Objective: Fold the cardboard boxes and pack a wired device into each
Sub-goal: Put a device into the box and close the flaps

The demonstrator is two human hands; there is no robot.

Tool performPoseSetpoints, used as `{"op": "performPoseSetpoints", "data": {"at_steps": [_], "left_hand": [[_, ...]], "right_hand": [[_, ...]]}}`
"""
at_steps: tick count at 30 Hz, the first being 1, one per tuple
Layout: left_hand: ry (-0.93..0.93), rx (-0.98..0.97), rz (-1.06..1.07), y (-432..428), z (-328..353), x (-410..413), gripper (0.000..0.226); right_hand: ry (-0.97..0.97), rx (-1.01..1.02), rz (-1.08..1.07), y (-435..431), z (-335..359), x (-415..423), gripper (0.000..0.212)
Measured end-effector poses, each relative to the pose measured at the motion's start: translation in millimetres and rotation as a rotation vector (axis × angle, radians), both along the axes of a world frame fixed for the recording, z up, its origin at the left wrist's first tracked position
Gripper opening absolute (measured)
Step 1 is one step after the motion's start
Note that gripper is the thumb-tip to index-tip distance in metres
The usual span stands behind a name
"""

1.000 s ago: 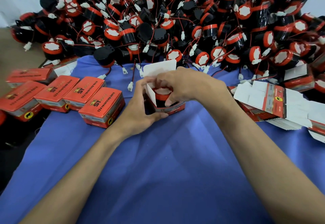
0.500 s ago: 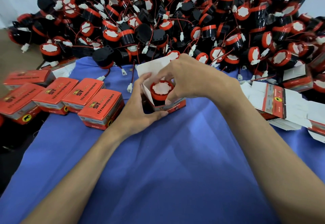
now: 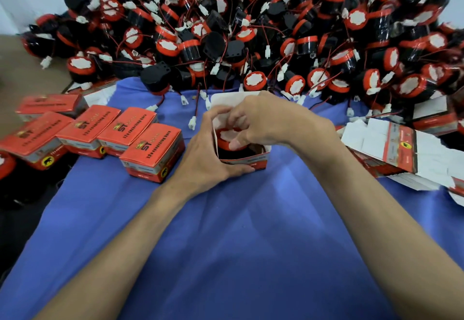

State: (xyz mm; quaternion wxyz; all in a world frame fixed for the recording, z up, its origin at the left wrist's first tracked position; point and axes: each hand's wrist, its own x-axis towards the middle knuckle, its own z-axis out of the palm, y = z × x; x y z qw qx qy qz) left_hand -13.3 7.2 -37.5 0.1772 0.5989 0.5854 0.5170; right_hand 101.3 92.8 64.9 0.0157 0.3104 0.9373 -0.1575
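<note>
Head view: an open box [image 3: 247, 160] of red and white cardboard stands upright on the blue-covered worktop [image 3: 226, 244], in its far half and about midway between the left and right edges. The box's white lid flap [image 3: 224, 99] stands up at its far side. A wired device [image 3: 226, 136], with a black body, a red ring and a white face, sits partly inside the box, its red ring above the near wall.

The left hand [image 3: 207, 155] grips the box from the left. Its thumb lies along the foot of the near wall and its fingers curl round the far left corner, close together.

The right hand [image 3: 272, 121] comes from the right over the top of the box. Its fingers are bent down onto the device and its thumb is against the red ring. It seems to pinch the rim, though the fingertips are partly hidden.

Along the left edge stand five closed boxes [image 3: 152, 150] in a slanted row, touching or nearly touching one another. At the right edge lies a stack of flat box blanks [image 3: 401, 149], white side mostly up. A deep pile of devices [image 3: 251, 33] with red wires and white plugs fills the whole far edge, and several plugs trail onto the blue cover just beyond the open box.
</note>
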Motion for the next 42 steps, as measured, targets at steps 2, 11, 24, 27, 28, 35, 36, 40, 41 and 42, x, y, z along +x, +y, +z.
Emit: {"op": "performPoseSetpoints", "data": {"at_steps": [2,11,24,27,28,35,36,40,41,42], "left_hand": [[0.006,-0.020,0.001,-1.3,1.2,-0.4,0.097],[0.022,-0.040,-0.037,1.2,-1.2,0.1,0.102],[-0.010,-0.011,0.027,0.6,-4.0,-4.4,0.099],[0.029,0.000,0.053,0.3,-4.7,-2.8,0.099],[0.032,0.002,0.061,0.4,-4.7,-2.2,0.098],[0.088,0.020,0.096,-1.4,-2.3,4.3,0.091],[0.100,0.034,0.100,-2.6,-1.1,5.8,0.091],[0.156,0.106,0.118,-6.4,3.4,9.8,0.081],[0.172,0.144,0.129,-9.8,4.7,12.9,0.074],[0.211,0.201,0.150,-11.4,5.8,13.7,0.067]], "right_hand": [[-0.023,-0.020,-0.002,0.1,6.4,4.7,0.034],[-0.105,0.118,0.044,-8.5,7.4,2.6,0.037],[0.065,-0.150,0.023,6.3,35.3,25.4,0.059],[0.168,-0.444,0.092,11.6,34.8,37.9,0.047],[0.223,-0.489,0.104,14.0,34.7,41.1,0.039],[0.666,-0.554,0.042,19.5,46.8,52.0,0.043],[0.713,-0.500,0.024,19.1,48.4,50.3,0.045],[0.825,-0.445,-0.010,12.6,51.9,43.1,0.050],[0.836,-0.454,-0.009,9.6,52.6,41.5,0.050],[0.852,-0.470,-0.006,6.4,53.1,39.6,0.050]]}}
